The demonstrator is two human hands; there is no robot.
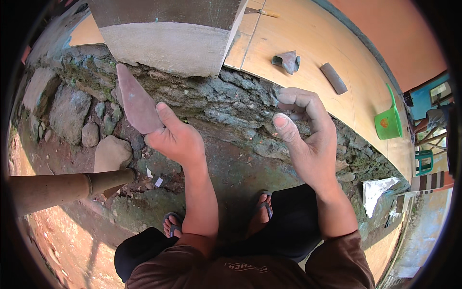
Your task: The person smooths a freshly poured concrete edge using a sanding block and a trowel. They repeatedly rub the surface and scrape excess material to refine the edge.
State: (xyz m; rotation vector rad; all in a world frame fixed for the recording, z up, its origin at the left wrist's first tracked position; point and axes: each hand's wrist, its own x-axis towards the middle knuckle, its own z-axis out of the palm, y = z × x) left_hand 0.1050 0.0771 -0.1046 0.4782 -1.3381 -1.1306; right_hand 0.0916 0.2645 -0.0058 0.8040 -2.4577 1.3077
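Note:
My left hand (178, 139) grips a flat, dusky-pink, pointed piece (134, 98), like folded sandpaper, by its lower end, thumb on top. My right hand (310, 144) is raised with thumb and fingers curved but apart, holding nothing visible; pale dust coats its fingers. Above my hands is the base of a block (163, 45), grey below and darker above, over rough stonework (231, 101). On the tan tiled ledge (308, 33), beyond my right hand, lie a curled grey sheet (288, 61) and a grey rolled piece (333, 77).
A green dipper (387, 123) and a thin tool (264, 13) are on the ledge. A bamboo pole (53, 190) juts from the left above loose rocks (113, 154). White scrap (373, 192) lies at right. A person's leg (423, 123) and a green stool (423, 161) show at far right.

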